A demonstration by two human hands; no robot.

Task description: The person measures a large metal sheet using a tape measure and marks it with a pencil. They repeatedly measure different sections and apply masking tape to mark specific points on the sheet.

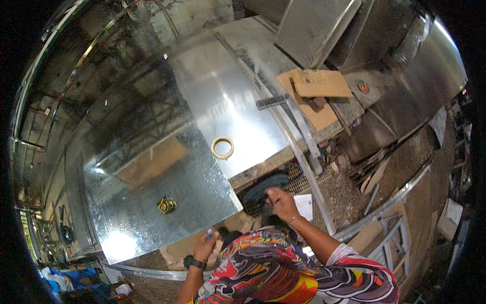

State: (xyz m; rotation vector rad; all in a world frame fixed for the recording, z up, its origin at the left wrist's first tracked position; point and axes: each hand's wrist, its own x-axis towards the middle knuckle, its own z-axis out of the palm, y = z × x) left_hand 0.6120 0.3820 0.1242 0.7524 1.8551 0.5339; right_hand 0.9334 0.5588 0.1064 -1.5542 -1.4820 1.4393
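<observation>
In front of me lies a large shiny sheet of metal point(202, 187), its near corner close to both hands. My left hand point(204, 246), with a dark wristwatch, is closed around a small blue-and-white pen-like marker point(209, 234) just off the sheet's near edge. My right hand point(282, 204) is raised beyond the sheet's right corner with its fingers curled; what they hold, if anything, I cannot make out. A roll of tan tape point(223, 157) lies flat on the metal. Farther left on the sheet is a small yellow-and-black object point(166, 204), its kind unclear.
Long metal strips point(298, 147) cross the bench's right side, under a dark flat bar point(271, 102). Beyond are folded cardboard point(324, 83) and leaning metal panels point(314, 30). White paper point(304, 207) lies below my right hand. A ladder point(392, 245) rests at right; blue clothing point(76, 278) shows lower left.
</observation>
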